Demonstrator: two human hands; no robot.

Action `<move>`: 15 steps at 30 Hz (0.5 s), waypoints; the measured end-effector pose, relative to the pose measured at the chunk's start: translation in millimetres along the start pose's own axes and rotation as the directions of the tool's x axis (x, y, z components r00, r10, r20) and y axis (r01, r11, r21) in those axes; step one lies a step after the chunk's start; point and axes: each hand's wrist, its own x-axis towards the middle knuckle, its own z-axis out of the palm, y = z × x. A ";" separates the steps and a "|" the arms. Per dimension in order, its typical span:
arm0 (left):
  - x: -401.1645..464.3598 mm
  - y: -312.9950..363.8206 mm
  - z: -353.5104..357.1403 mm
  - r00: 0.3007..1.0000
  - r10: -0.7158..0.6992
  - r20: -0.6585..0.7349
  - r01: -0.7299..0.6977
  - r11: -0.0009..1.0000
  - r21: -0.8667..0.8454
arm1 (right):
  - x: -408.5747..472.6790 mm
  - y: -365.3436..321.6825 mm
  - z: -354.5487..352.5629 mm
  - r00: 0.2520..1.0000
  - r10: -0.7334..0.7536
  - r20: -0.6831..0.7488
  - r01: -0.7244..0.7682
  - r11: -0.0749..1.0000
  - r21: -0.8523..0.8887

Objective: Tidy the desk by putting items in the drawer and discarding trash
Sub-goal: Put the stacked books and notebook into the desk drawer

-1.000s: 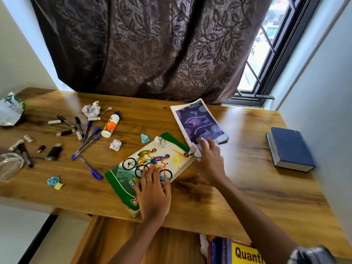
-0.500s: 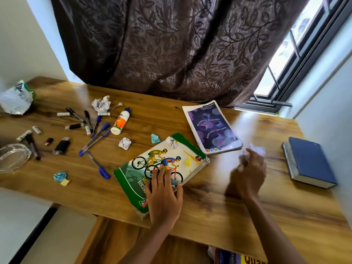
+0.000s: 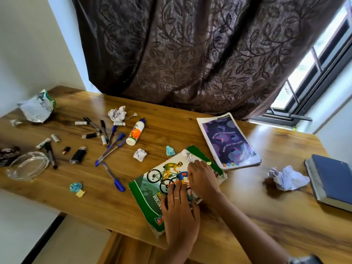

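A green cycling book (image 3: 146, 189) lies at the desk's front edge. My left hand (image 3: 179, 210) rests flat on its lower half. My right hand (image 3: 202, 180) lies on the cover beside it. Its fingertips reach a small white paper wad (image 3: 189, 156) and a yellow scrap (image 3: 209, 163) at the book's top. A bigger crumpled white paper (image 3: 287, 178) sits loose on the desk to the right. More wads lie around: white ones (image 3: 140, 154) (image 3: 117, 114), and blue ones (image 3: 170, 150) (image 3: 75, 186).
Several pens (image 3: 112, 149), a glue bottle (image 3: 134, 133), a black lighter (image 3: 78, 155), a glass ashtray (image 3: 26, 165) and a foil wrapper (image 3: 37, 107) clutter the left side. A purple booklet (image 3: 228, 141) and a blue hardback (image 3: 331, 180) lie on the right. The curtain hangs behind.
My right hand carried a crumpled paper to the right, let it go near the blue hardback, and came back onto the green book. My left hand stayed on the book.
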 end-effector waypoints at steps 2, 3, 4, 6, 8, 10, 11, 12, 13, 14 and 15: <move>2.9 0.3 -2.9 1.000 0.004 0.015 -0.003 1.000 -0.015 | 25.7 -0.4 3.0 1.000 0.006 -0.004 -0.006 1.000 -0.010; 3.5 0.7 -3.3 1.000 0.006 0.021 -0.006 1.000 -0.021 | 36.8 0.0 5.8 1.000 -0.002 0.002 0.002 1.000 -0.027; 3.8 0.1 -2.8 1.000 0.010 0.025 -0.010 1.000 -0.024 | 46.7 0.2 9.8 1.000 -0.009 0.014 0.010 0.999 -0.049; 3.6 -0.9 -1.4 0.999 0.019 0.037 -0.018 0.999 -0.034 | 61.7 0.1 17.0 1.000 -0.004 0.030 0.006 0.998 -0.059; 2.7 -1.9 0.9 0.999 0.022 0.047 -0.020 0.999 -0.036 | 69.0 3.7 19.3 0.999 0.044 -0.006 -0.044 0.998 -0.033; 3.0 -2.1 1.1 0.998 0.020 0.062 -0.018 0.999 -0.038 | 69.8 11.6 16.9 0.990 0.111 -0.089 -0.114 0.993 -0.034; 3.5 -1.6 0.8 0.998 0.022 0.066 -0.019 0.999 -0.043 | 67.9 17.2 14.5 0.981 0.146 -0.126 -0.150 0.988 -0.028; 4.0 -1.0 0.6 0.998 0.022 0.066 -0.019 0.999 -0.049 | 64.1 23.6 11.3 0.972 0.177 -0.154 -0.181 0.983 -0.013; 4.1 -0.8 0.6 0.998 0.023 0.064 -0.019 0.998 -0.052 | 58.6 31.0 9.7 0.966 0.194 -0.171 -0.197 0.980 0.001; 3.9 -0.8 0.9 0.998 0.023 0.061 -0.020 0.998 -0.056 | 51.6 38.4 8.8 0.967 0.187 -0.174 -0.193 0.981 -0.015; 3.2 -1.2 1.0 0.998 0.025 0.057 -0.022 0.998 -0.061 | 44.2 45.0 8.1 0.973 0.155 -0.170 -0.166 0.985 -0.052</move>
